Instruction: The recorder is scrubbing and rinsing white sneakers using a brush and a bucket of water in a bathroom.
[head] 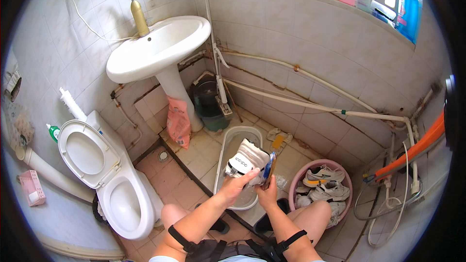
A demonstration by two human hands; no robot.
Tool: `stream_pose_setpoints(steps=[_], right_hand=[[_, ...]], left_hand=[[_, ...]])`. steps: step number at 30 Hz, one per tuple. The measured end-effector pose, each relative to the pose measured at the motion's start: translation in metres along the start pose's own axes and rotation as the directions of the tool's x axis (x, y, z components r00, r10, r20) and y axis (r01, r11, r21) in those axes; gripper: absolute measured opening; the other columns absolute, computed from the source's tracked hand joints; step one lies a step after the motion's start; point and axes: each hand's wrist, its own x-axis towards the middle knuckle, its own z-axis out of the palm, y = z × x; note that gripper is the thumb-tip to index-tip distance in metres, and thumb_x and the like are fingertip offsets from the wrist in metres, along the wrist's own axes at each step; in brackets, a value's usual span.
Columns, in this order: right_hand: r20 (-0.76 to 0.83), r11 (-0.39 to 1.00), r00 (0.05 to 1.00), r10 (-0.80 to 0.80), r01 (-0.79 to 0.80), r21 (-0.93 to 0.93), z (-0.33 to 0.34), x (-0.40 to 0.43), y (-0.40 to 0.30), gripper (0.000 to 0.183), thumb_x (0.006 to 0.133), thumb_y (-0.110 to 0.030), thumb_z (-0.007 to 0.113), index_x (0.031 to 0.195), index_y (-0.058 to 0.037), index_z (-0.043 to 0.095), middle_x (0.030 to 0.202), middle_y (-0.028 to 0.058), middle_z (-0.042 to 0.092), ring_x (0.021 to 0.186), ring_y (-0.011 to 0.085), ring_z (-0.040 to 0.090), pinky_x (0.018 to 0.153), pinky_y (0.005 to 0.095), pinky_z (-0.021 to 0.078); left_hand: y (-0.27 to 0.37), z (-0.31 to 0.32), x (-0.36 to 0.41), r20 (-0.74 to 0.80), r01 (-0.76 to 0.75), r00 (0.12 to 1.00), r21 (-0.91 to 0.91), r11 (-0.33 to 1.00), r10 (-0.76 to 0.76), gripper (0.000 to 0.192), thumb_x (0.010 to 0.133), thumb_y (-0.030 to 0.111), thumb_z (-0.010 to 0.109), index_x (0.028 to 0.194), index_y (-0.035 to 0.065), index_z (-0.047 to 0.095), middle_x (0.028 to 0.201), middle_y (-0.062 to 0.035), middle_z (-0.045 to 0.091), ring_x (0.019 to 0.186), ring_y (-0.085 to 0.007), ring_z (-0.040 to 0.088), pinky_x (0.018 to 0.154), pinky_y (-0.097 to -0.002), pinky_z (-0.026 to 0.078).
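Note:
My left hand (236, 186) grips a white sneaker (250, 156) with grey parts, held above a white oval plastic basin (222, 153) on the floor. In my right hand (267, 192) is a brush (269, 169) with blue bristles and a brown back, its bristles turned towards the shoe's right side and close to it or touching; which of the two I cannot tell. The basin seems to hold cloudy water. Right of it stands a pink round basin (293, 185) with several white shoes (330, 191) in it.
At the left stands a white toilet (125, 203) with its lid up. A pedestal washbasin (123, 63), a pink plastic bag (178, 122) and a dark green bucket (214, 122) are farther back. A rag (279, 139) lies behind the oval basin. Hoses (402, 203) hang at the right.

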Motion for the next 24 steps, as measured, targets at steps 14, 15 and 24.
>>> stream_pose_setpoints(steps=[14, 15, 24], right_hand=[[0.420, 0.561, 0.709, -0.566, 0.705, -0.434, -0.038, 0.021, -0.150, 0.048, 0.078, -0.022, 0.070, 0.125, -0.0177, 0.060, 0.095, 0.0059, 0.061, 0.073, 0.0235, 0.063, 0.061, 0.0333, 0.0515], [0.467, 0.523, 0.682, -0.562, 0.731, -0.438, -0.028, 0.024, -0.162, 0.046, 0.078, -0.018, 0.069, 0.123, -0.0168, 0.062, 0.091, 0.0068, 0.061, 0.073, 0.0242, 0.063, 0.061, 0.0334, 0.0509], [0.475, 0.474, 0.633, -0.612, 0.773, -0.421, -0.043, 0.024, -0.153, 0.045, 0.077, -0.013, 0.069, 0.121, -0.0216, 0.065, 0.083, 0.0053, 0.060, 0.064, 0.0220, 0.061, 0.055, 0.0324, 0.0490]], left_hand=[[-0.012, -0.041, 0.025, 0.223, -0.471, 0.760, 0.837, 0.280, 0.611, 0.028, 0.076, 0.007, 0.072, 0.101, 0.0040, 0.060, 0.095, -0.0076, 0.064, 0.089, -0.0217, 0.062, 0.078, -0.0349, 0.048], [-0.016, -0.047, 0.026, 0.165, -0.440, 0.781, 0.830, 0.343, 0.602, 0.025, 0.076, 0.006, 0.071, 0.098, 0.0039, 0.060, 0.093, -0.0085, 0.064, 0.088, -0.0227, 0.062, 0.076, -0.0355, 0.048], [0.001, -0.030, 0.024, 0.068, -0.398, 0.846, 0.741, 0.541, 0.529, 0.024, 0.076, 0.007, 0.068, 0.097, 0.0033, 0.058, 0.093, -0.0088, 0.063, 0.089, -0.0221, 0.062, 0.079, -0.0350, 0.048]])
